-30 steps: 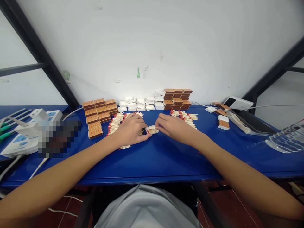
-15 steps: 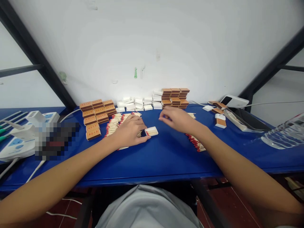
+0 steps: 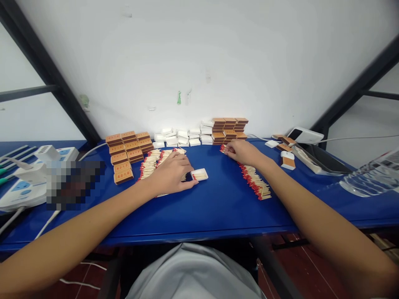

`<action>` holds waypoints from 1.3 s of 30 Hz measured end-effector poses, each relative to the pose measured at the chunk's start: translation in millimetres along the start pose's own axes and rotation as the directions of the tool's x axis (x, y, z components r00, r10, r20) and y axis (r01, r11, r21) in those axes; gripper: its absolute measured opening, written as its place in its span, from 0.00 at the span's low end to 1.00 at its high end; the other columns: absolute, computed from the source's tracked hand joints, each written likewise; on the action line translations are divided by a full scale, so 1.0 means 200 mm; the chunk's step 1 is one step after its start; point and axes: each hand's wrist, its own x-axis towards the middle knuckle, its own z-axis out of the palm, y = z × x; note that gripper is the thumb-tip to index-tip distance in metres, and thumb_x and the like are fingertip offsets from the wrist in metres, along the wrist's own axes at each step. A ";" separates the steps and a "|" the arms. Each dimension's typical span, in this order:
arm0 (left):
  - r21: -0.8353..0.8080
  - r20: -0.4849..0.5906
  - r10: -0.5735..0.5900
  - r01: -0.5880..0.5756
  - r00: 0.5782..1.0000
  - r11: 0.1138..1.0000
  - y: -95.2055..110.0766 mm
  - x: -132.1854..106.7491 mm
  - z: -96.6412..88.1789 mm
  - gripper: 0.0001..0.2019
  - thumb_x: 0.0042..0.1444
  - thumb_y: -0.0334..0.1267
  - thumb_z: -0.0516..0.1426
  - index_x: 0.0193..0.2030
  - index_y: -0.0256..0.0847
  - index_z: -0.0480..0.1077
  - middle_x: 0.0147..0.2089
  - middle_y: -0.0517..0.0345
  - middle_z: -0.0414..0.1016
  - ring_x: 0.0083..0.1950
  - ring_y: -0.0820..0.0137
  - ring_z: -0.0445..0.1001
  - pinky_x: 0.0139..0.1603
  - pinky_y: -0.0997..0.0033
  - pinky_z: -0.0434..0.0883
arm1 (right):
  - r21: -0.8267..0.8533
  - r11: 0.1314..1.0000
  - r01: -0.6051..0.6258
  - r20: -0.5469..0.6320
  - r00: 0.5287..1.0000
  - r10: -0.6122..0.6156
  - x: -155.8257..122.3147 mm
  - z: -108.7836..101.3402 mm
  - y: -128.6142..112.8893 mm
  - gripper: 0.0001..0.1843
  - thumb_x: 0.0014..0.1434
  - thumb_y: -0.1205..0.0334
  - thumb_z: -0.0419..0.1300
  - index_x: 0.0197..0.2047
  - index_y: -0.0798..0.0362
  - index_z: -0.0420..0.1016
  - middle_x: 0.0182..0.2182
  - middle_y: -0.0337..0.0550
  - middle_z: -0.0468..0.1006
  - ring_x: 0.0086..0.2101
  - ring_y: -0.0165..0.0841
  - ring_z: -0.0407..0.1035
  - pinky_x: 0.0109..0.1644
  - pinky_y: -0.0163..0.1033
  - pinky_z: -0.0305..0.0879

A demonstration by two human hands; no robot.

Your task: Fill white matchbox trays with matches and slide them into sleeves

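Observation:
My left hand rests on the blue table, its fingers curled against a small white matchbox tray with a few red-tipped matches in it. A row of loose matches lies just behind that hand. My right hand is reaching to the far end of another row of matches on the right, with its fingertips pinched down on the matches there.
Orange matchbox sleeves are stacked at the back left and more sleeves at the back centre, with white empty trays between them. Power strips lie at the left; a phone and loose boxes at the right.
My right hand has left the tray and moved back and to the right, onto the right-hand row of matches. My left hand has stayed on the tray.

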 end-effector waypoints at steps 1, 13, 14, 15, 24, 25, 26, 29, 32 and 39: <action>0.002 0.000 0.001 -0.001 1.000 1.000 0.00 0.00 0.00 0.19 0.69 0.54 0.61 0.48 0.40 0.83 0.48 0.47 0.83 0.56 0.55 0.77 0.65 0.49 0.68 | 0.003 1.000 0.001 0.005 1.000 -0.001 0.00 0.00 0.00 0.09 0.69 0.64 0.59 0.39 0.55 0.80 0.41 0.54 0.85 0.37 0.40 0.76 0.37 0.40 0.60; 0.014 -0.020 -0.018 0.019 1.000 1.000 0.00 0.00 -0.01 0.18 0.68 0.54 0.62 0.47 0.41 0.83 0.48 0.49 0.84 0.54 0.55 0.77 0.64 0.51 0.67 | 0.052 0.990 0.132 -0.017 0.991 -0.131 -0.03 -0.01 -0.09 0.09 0.72 0.62 0.58 0.42 0.54 0.77 0.43 0.54 0.81 0.40 0.41 0.74 0.43 0.40 0.63; 0.019 -0.022 -0.026 0.026 0.999 0.999 0.00 0.00 -0.01 0.18 0.67 0.54 0.63 0.46 0.41 0.83 0.48 0.49 0.84 0.55 0.55 0.77 0.64 0.50 0.67 | 0.064 0.985 0.160 -0.036 0.987 -0.158 -0.04 -0.02 -0.13 0.08 0.73 0.62 0.57 0.43 0.54 0.77 0.44 0.54 0.81 0.40 0.41 0.74 0.43 0.40 0.63; 0.025 -0.025 -0.034 0.034 0.999 0.999 0.00 0.00 -0.01 0.17 0.67 0.53 0.63 0.46 0.41 0.83 0.48 0.49 0.84 0.55 0.54 0.77 0.64 0.49 0.66 | 0.075 0.978 0.193 -0.057 0.980 -0.189 -0.06 -0.02 -0.17 0.08 0.73 0.62 0.57 0.44 0.54 0.77 0.44 0.54 0.80 0.40 0.40 0.73 0.42 0.41 0.63; 0.038 -0.028 -0.044 0.045 0.999 0.998 0.00 0.01 -0.01 0.18 0.68 0.53 0.63 0.47 0.39 0.83 0.46 0.49 0.85 0.54 0.55 0.78 0.63 0.51 0.66 | -0.032 0.922 0.386 -0.088 0.918 -0.387 -0.20 -0.08 -0.46 0.10 0.77 0.61 0.55 0.44 0.53 0.74 0.44 0.49 0.77 0.35 0.36 0.70 0.37 0.40 0.58; 0.038 -0.029 -0.040 0.041 0.999 0.998 0.00 0.01 -0.01 0.18 0.68 0.53 0.62 0.47 0.39 0.83 0.46 0.49 0.85 0.54 0.55 0.78 0.62 0.51 0.66 | -0.061 0.920 0.388 -0.078 0.917 -0.392 -0.21 -0.08 -0.48 0.10 0.77 0.62 0.55 0.44 0.53 0.74 0.43 0.49 0.77 0.35 0.36 0.70 0.37 0.40 0.57; 0.036 -0.032 -0.036 0.037 0.999 0.999 0.00 0.01 -0.01 0.18 0.68 0.53 0.62 0.47 0.39 0.83 0.46 0.49 0.85 0.54 0.55 0.78 0.62 0.51 0.66 | -0.087 0.915 0.394 -0.065 0.914 -0.400 -0.21 -0.08 -0.49 0.10 0.77 0.64 0.55 0.43 0.54 0.74 0.43 0.49 0.77 0.35 0.36 0.70 0.37 0.40 0.57; 0.026 -0.039 -0.019 0.020 0.999 0.999 0.00 0.01 0.00 0.19 0.68 0.54 0.62 0.46 0.38 0.83 0.48 0.48 0.84 0.54 0.55 0.78 0.61 0.51 0.67 | -0.124 0.897 0.424 -0.028 0.902 -0.430 -0.22 -0.07 -0.54 0.10 0.77 0.66 0.54 0.44 0.55 0.75 0.44 0.50 0.77 0.37 0.36 0.71 0.37 0.39 0.57; 0.014 -0.040 -0.004 0.004 0.999 1.000 -0.01 0.01 0.00 0.18 0.68 0.53 0.62 0.44 0.39 0.83 0.48 0.48 0.84 0.54 0.55 0.78 0.61 0.50 0.67 | -0.075 0.893 0.444 -0.019 0.895 -0.446 -0.23 -0.06 -0.57 0.09 0.78 0.64 0.54 0.47 0.55 0.75 0.45 0.51 0.77 0.39 0.37 0.73 0.37 0.39 0.57; 0.001 -0.032 -0.005 0.005 0.999 1.000 -0.01 0.00 0.01 0.18 0.68 0.54 0.62 0.47 0.39 0.83 0.48 0.48 0.84 0.54 0.55 0.78 0.62 0.50 0.68 | 0.144 0.897 0.419 -0.088 0.908 -0.410 -0.20 -0.07 -0.48 0.09 0.76 0.60 0.57 0.45 0.52 0.76 0.43 0.47 0.78 0.36 0.35 0.72 0.38 0.39 0.59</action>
